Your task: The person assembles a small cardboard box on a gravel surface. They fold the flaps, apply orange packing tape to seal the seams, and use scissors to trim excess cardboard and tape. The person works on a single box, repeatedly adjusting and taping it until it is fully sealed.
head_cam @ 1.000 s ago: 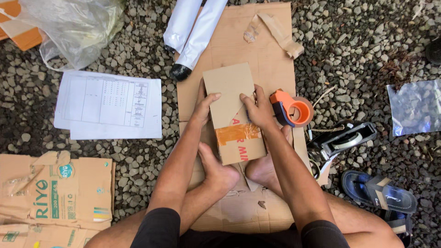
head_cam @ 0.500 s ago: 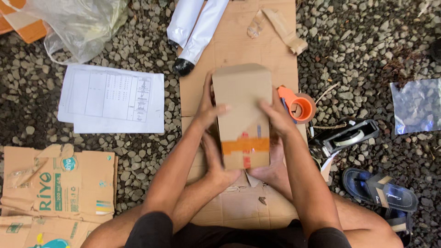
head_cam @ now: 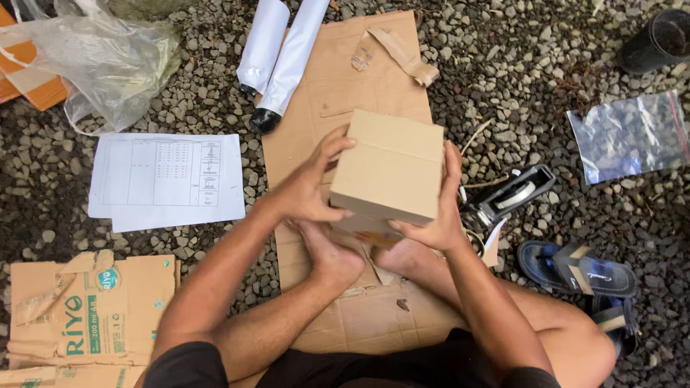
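Observation:
A plain brown cardboard box (head_cam: 392, 169) is held up between both hands above a flattened cardboard sheet (head_cam: 338, 79) lying on gravel. My left hand (head_cam: 309, 188) grips the box's left side, fingers spread over its top corner. On the opposite side, my right hand (head_cam: 440, 215) clasps the right edge and lower corner. A plain face of the box points toward the camera; a bit of orange tape shows at its lower edge. My bare feet (head_cam: 334, 262) rest on the sheet just under the box.
A black tape dispenser (head_cam: 510, 194) lies right of the box, a sandal (head_cam: 578, 269) beyond it. A printed paper sheet (head_cam: 169, 179), two white rolls (head_cam: 284, 50), a clear plastic bag (head_cam: 108, 57), a zip bag (head_cam: 632, 136) and a flattened printed carton (head_cam: 86, 312) surround me.
The box has been lifted and turned over in both hands, so its orange-taped seam has rotated away. The orange tape roll is now hidden behind the box.

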### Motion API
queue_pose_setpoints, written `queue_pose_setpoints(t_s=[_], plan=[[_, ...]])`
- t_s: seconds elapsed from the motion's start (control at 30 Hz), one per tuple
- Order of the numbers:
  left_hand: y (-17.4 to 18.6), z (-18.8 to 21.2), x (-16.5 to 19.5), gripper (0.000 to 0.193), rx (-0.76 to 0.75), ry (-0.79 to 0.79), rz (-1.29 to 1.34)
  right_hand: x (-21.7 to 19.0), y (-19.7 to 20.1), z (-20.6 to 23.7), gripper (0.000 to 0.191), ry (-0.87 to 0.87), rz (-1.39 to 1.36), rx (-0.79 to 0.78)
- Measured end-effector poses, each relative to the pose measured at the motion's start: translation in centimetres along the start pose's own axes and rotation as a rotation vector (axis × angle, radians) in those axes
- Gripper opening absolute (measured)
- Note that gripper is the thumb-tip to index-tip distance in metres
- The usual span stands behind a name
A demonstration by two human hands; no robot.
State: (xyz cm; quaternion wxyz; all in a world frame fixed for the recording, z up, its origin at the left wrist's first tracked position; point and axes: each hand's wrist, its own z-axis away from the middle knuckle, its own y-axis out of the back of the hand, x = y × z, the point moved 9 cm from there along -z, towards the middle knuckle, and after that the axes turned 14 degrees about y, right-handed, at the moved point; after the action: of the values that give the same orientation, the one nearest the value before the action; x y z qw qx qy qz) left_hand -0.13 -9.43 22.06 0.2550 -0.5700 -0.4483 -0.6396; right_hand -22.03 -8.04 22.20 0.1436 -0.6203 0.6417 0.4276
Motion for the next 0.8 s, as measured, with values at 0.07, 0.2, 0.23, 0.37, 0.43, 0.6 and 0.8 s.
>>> queue_pose_setpoints(t_s=[0.07, 0.2, 0.23, 0.37, 0.43, 0.6, 0.8], plan=[[1.1, -0.4, 0.3, 0.119, -0.014, 0.047, -0.191, 0.2, -1.1, 0.3, 0.146, -0.01, -0.032, 0.039], [2.8, -0.6, 0.8, 0.112, -0.038, 0.176, -0.44, 1.8, -5.0, 1.7, 0.146, -0.144, -0.286, 0.126], [3.4, -0.5, 1.5, 0.11, 0.03, 0.144, -0.552, 2.3, -5.7, 2.1, 0.145, -0.179, -0.346, 0.165], [3.7, 0.3, 3.3, 0.1, 0.167, 0.129, -0.833, 1.5, -6.4, 3.1, 0.144, -0.076, 0.325, 0.127], [3.4, 0.7, 3.7, 0.097, 0.167, 0.154, -0.917, 1.0, -7.0, 3.6, 0.139, -0.015, 0.166, 0.189], [0.5, 1.0, 3.4, 0.129, -0.057, 0.343, -0.728, 0.2, -7.1, 5.3, 0.144, 0.001, 0.145, 0.294], [-4.6, -1.0, 3.5, 0.146, 0.198, 0.575, -1.087, 0.0, -7.5, 7.1, 0.146, -0.066, 0.379, 0.275]])
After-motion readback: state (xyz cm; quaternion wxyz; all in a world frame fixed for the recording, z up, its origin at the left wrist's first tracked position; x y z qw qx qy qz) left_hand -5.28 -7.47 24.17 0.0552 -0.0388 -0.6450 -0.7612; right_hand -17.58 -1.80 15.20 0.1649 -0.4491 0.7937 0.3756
